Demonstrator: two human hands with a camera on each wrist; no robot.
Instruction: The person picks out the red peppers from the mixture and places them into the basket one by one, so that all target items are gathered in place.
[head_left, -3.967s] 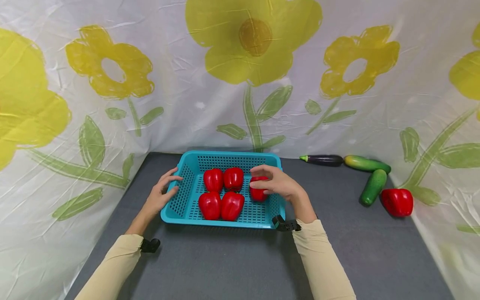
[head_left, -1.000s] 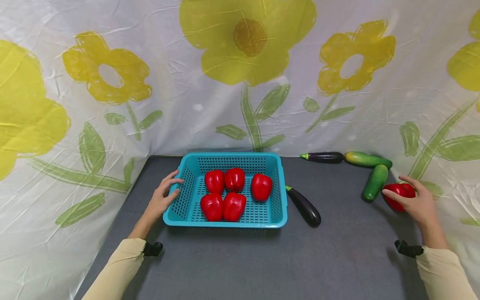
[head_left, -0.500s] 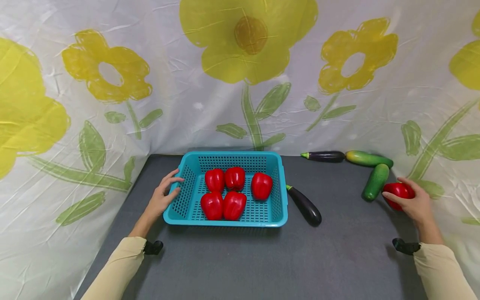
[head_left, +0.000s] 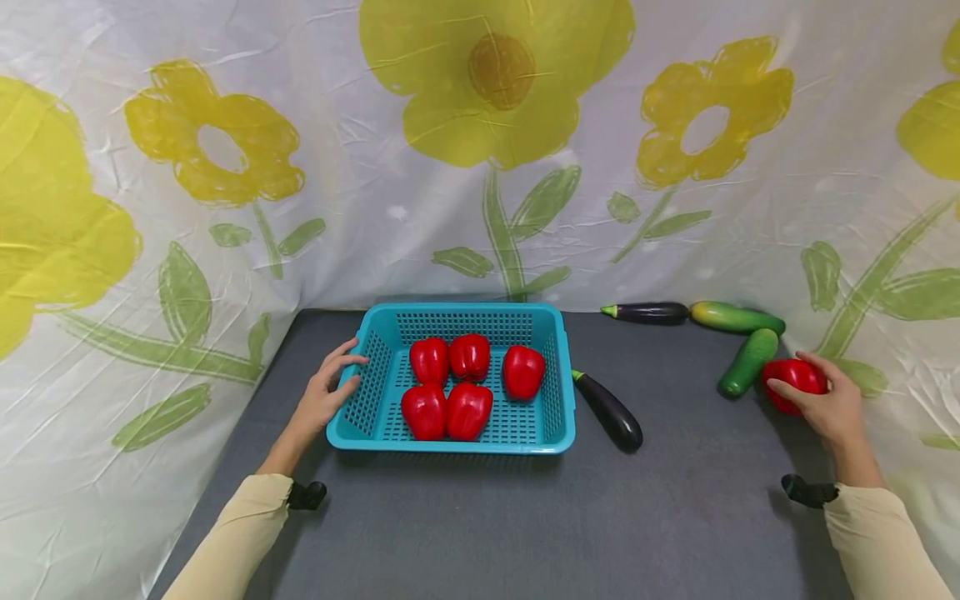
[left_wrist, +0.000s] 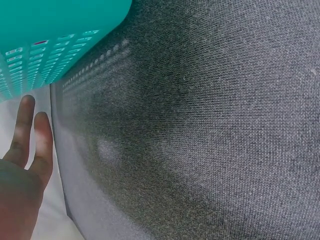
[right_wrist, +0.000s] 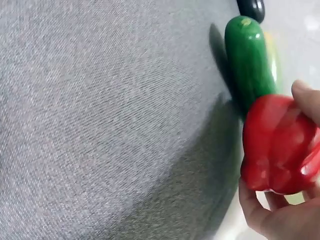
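The red pepper [head_left: 795, 382] sits in the grip of the right hand [head_left: 823, 408], at the far right of the grey mat [head_left: 480, 517], with the fingers curled over its top and the thumb under its near side (the right wrist view shows thumb and fingertips wrapped around it). Just to the left of that hand lies a green cucumber [head_left: 746, 362], touching or nearly touching the pepper. Beyond the hand, against the flowered cloth, lie a second cucumber [head_left: 737, 317] and a small eggplant [head_left: 647, 313]. Further left of the hand, a larger eggplant [head_left: 609, 410] lies just beside the blue basket [head_left: 558, 421], which holds five red peppers [head_left: 467, 385]. The left hand [head_left: 324, 401] rests against the basket's left wall, fingers relaxed and slightly spread, gripping nothing.
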